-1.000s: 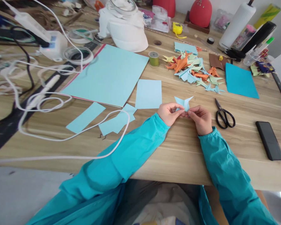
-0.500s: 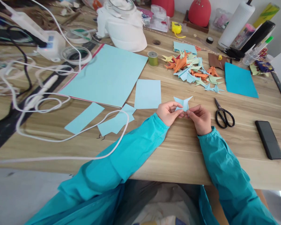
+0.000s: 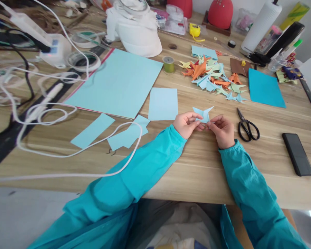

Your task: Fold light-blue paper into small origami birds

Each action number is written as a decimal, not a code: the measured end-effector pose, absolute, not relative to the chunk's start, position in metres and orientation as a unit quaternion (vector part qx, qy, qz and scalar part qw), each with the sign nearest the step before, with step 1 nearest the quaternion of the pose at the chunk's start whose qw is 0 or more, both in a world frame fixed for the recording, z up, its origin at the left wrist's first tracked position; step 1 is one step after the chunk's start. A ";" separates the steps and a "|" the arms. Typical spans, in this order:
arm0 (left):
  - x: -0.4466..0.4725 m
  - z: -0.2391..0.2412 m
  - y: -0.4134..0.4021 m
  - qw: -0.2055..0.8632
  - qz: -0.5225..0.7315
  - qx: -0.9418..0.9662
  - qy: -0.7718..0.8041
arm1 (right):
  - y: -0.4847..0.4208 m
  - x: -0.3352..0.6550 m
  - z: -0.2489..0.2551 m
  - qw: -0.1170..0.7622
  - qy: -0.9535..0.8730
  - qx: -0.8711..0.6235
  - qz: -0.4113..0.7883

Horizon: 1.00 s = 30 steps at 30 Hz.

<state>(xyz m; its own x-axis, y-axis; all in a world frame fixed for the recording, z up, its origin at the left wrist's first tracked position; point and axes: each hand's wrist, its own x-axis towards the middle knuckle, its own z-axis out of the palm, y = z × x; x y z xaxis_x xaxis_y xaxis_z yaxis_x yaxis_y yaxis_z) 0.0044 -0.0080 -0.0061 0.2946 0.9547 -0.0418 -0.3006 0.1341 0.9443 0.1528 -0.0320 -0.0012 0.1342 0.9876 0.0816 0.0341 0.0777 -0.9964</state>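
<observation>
A small light-blue folded paper (image 3: 203,114) with two pointed flaps spreading upward is held between my hands above the wooden table. My left hand (image 3: 187,123) pinches its left side between thumb and fingers. At its lower right corner, the thumb and fingertips of my right hand (image 3: 221,130) are closed on the same paper. Beyond it lies a heap of folded paper pieces (image 3: 209,76) in orange, yellow, green and blue. A light-blue paper square (image 3: 163,104) rests flat to the left of my left hand, and black-handled scissors (image 3: 246,127) lie right of my right hand.
Light-blue paper strips (image 3: 93,130) lie at left beside a large light-blue sheet (image 3: 124,83). A white cable (image 3: 103,175) loops across the left side and over my left sleeve. A phone (image 3: 298,154) lies at right. A thread spool (image 3: 168,64) stands behind the square.
Both hands stay nearly in place around the folded paper. The paper has shifted very slightly, with its flaps still pointing up.
</observation>
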 end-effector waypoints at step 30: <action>0.009 -0.001 -0.010 0.655 0.484 0.443 0.374 | -0.033 0.152 0.000 0.547 -0.507 -0.491 0.450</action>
